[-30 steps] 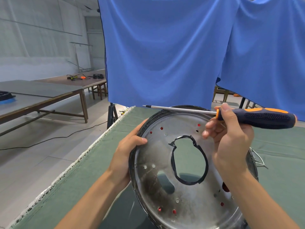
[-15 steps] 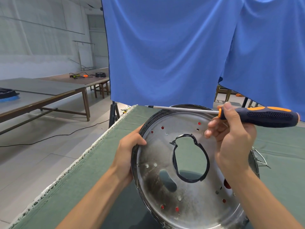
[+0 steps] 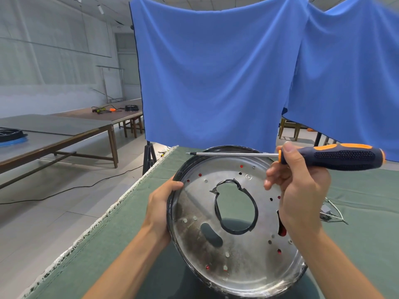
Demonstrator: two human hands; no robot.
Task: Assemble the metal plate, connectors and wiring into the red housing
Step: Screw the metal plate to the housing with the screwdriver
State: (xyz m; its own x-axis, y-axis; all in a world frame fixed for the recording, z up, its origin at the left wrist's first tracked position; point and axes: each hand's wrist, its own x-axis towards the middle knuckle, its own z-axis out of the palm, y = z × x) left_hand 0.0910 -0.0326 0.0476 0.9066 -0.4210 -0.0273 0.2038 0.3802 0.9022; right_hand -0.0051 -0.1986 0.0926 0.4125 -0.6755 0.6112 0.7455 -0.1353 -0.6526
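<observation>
I see the round, shiny metal plate (image 3: 235, 214) tilted up on edge over the green cloth-covered table (image 3: 121, 238), its face turned toward the camera, with a large black-rimmed oval opening near its middle and many small holes scattered around it. Red shows through several of those holes and through a slot at the right, so the red housing (image 3: 281, 230) seems to sit directly behind the plate, though I cannot make out its shape. A black rim runs around the plate's edge. My left hand (image 3: 160, 207) grips that rim on the left side, thumb hooked over the front and fingers wrapped behind. My right hand (image 3: 302, 190) is in front of the plate's right side, with the thumb and curled fingers clamped round a screwdriver with a dark blue and orange handle (image 3: 341, 156); its long silver shaft lies nearly level, pointing left across the top edge of the plate. To the right of the plate, on the cloth, lies a small bundle of pale wiring with a grey connector (image 3: 329, 213). Blue fabric sheets (image 3: 216, 72) hang behind the table.
</observation>
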